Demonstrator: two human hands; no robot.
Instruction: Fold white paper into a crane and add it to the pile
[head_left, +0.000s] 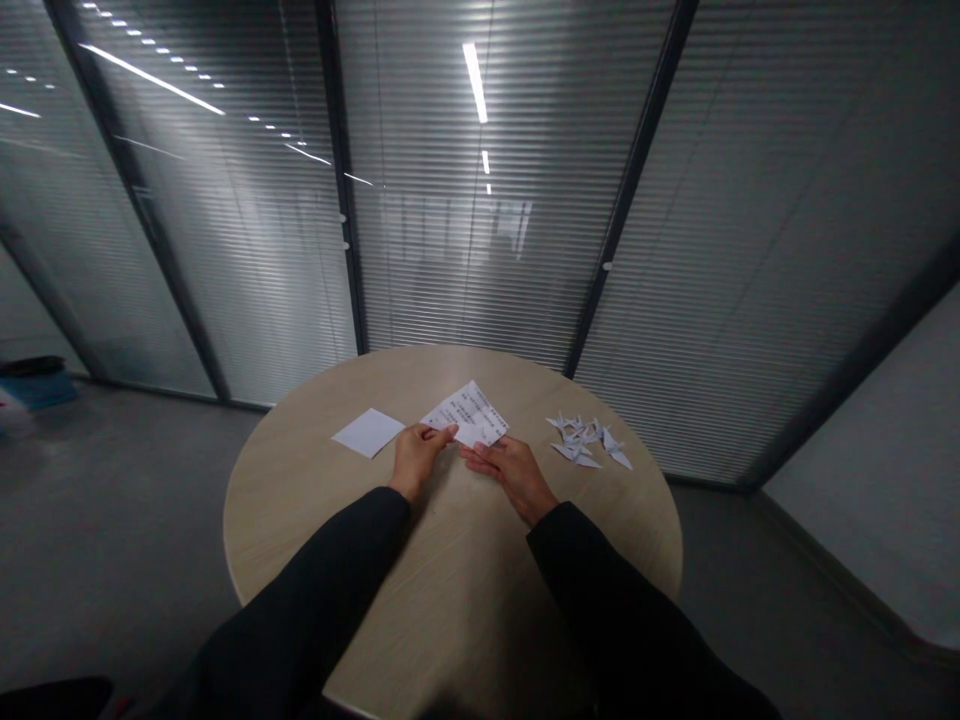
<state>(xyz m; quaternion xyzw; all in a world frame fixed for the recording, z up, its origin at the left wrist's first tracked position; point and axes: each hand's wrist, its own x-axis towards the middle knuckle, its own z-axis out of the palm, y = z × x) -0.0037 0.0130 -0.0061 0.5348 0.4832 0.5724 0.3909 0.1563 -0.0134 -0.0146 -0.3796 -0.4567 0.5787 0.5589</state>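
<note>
If we read the table (292, 520) as a clock, with six at the person and twelve at the far side, both hands work just above its middle, toward twelve. The left hand (417, 460) is nearly closed, pinching the near left edge of the printed sheet (466, 414) between thumb and fingers. The right hand (513, 468) is half open, its fingertips at the near right edge; whether it grips, I cannot tell. From here, I judge, the sheet could bend or crease crookedly if the two hands pull unevenly, or slip if the left pinch loosens. Near ten o'clock lies a plain paper (369, 433), flat; near two, some folded cranes (583, 440) crowd together, and a careless sleeve could crush them. Beyond ten, on the floor, stands a blue bin (39, 388); its contents cannot be seen. Farthest are blinds (480, 270).
</note>
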